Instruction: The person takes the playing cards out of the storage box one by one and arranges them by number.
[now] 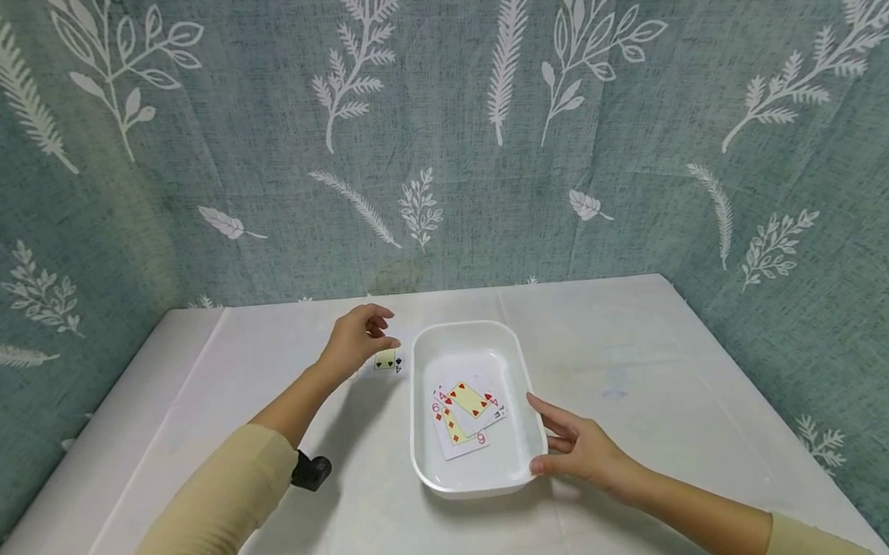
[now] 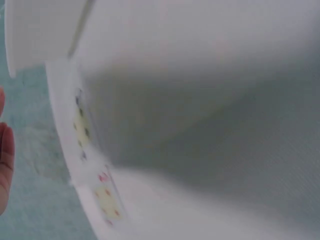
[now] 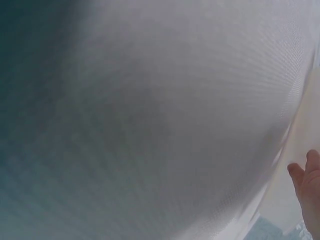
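The white tray [image 1: 472, 486] is over the middle of the desk [image 1: 616, 337], long sides running front to back; its base is hidden, so contact with the desk cannot be determined. Inside, the four of hearts [image 1: 469, 399] overlaps the six of diamonds [image 1: 456, 442], both face up; a third card [image 1: 501, 411] with a black index shows only partly beneath. The right hand [image 1: 583, 451] grips the tray's right side near the front corner, thumb and index fingertip at the rim. The left hand [image 1: 353, 339] is positioned beyond the tray's left side, thumb and fingers curved and apart. A black-suit card [image 1: 385, 360] lies face up just beside the tray, partly covered by this hand. The left wrist view shows a red-suit card [image 2: 108, 204] near it, blurred, value unreadable. Beige sleeves [image 1: 224, 489] cover both forearms; a black object [image 1: 311, 472] sits at the left cuff. Behind the desk hangs a green-grey cloth [image 1: 451, 269] with white leaf motifs.
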`<action>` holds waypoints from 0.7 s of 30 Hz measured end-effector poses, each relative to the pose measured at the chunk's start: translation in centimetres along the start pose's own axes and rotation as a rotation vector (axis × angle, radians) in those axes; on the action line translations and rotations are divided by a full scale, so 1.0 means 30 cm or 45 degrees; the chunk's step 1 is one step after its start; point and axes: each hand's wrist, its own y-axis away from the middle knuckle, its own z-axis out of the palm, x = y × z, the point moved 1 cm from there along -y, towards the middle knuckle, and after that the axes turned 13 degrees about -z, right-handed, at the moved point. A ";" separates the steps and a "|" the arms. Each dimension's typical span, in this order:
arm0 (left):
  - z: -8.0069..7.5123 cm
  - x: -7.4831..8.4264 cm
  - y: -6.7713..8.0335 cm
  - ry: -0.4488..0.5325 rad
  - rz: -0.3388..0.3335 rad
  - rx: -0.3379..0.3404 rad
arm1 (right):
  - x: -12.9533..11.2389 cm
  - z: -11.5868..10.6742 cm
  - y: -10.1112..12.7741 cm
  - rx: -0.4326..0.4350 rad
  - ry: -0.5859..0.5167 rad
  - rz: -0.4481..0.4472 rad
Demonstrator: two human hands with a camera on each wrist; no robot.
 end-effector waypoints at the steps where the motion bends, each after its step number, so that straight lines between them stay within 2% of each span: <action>1: 0.006 0.014 -0.001 0.003 0.010 -0.014 | 0.000 0.000 0.000 -0.002 -0.002 0.001; 5: 0.028 0.069 -0.001 0.020 0.052 -0.081 | -0.002 -0.001 0.001 -0.004 0.004 0.004; 10: 0.068 0.108 -0.012 -0.011 0.145 -0.179 | -0.005 -0.004 -0.001 -0.003 0.024 0.009; 14: 0.108 0.126 -0.019 -0.082 0.226 -0.293 | -0.003 -0.001 0.003 -0.006 0.023 0.021; 21: 0.165 0.171 -0.027 -0.146 0.307 -0.486 | 0.001 -0.001 0.002 -0.003 0.003 0.011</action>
